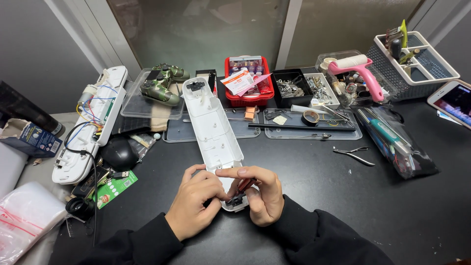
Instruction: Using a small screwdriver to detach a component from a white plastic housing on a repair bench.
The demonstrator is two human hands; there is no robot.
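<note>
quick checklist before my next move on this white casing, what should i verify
1. Both hands on the near end of the white casing: ok, left hand and right hand meet there.
2. Casing lies flat on the black table: ok.
3. Small dark part at the casing's end seated: cannot tell, fingers hide it.
4. Reddish tool in the right hand, tip engaged: cannot tell.
5. Pliers within easy reach: ok, on the table to the right.
6. Other casing half with its wires kept apart: ok, it lies to the left, not touching.
</note>
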